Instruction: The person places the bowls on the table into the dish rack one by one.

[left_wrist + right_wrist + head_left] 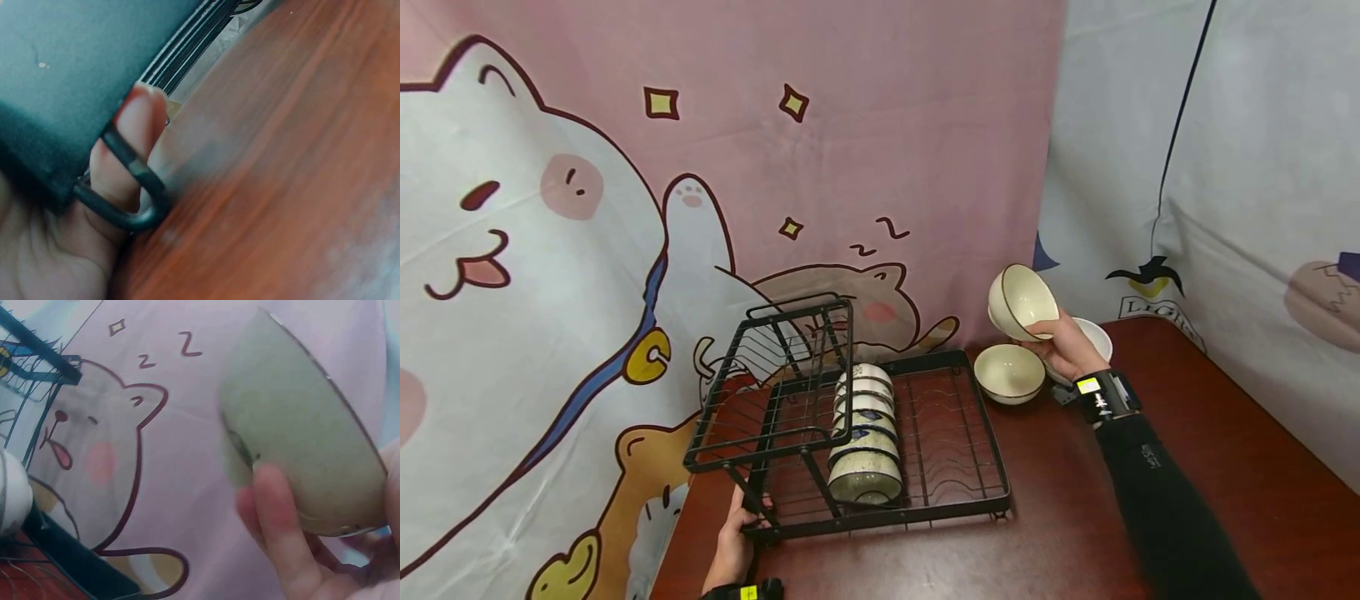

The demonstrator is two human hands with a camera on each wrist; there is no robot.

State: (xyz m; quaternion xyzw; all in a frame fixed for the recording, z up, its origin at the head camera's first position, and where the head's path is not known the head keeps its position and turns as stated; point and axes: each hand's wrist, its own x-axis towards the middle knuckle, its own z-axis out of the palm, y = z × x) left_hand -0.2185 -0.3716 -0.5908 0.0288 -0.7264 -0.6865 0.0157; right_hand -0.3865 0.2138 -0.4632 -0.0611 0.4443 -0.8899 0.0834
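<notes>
With the left hand (737, 532), fingers curled, we gripped the front left corner of the black dish rack (917, 513), where a row of bowls (865, 433) stood on edge. Farther off, with the right hand (1063, 346), we pinched a tilted cream bowl (1019, 302) between thumb and fingers, raised above a loose bowl (1009, 375) beside the rack, before a cartoon-printed cloth (910, 125).

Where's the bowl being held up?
In the head view, the held bowl is right of centre, tilted in the right hand, above another bowl beside the black rack.
</notes>
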